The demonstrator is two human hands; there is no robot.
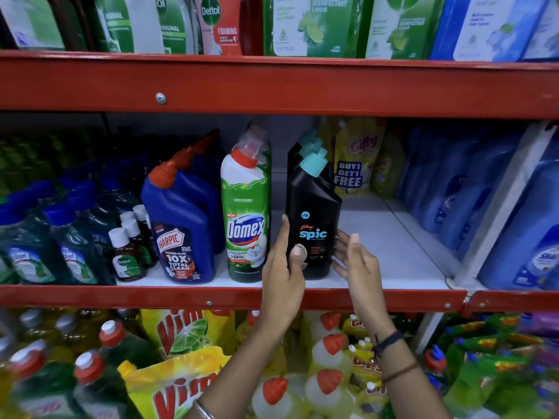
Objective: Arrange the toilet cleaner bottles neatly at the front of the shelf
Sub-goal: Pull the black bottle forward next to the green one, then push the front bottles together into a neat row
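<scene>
A black Spic toilet cleaner bottle (313, 219) with a teal cap stands upright at the front of the white middle shelf (390, 252), with more black bottles lined up behind it. My left hand (284, 273) holds its lower left side, thumb pressed on the label. My right hand (355, 258) is beside its right side, fingers spread and near the bottle, whether touching I cannot tell. Left of it stand a green-and-white Domex bottle (246, 216) and a blue Harpic bottle (178, 231), each with others behind.
Small brown Dettol bottles (125, 255) and green bottles fill the shelf's left. Yellow Gifty pouches (354, 164) sit at the back right, blue bottles (472, 195) beyond a white divider. A red shelf beam (272, 86) runs above; Vim pouches (181, 331) lie below.
</scene>
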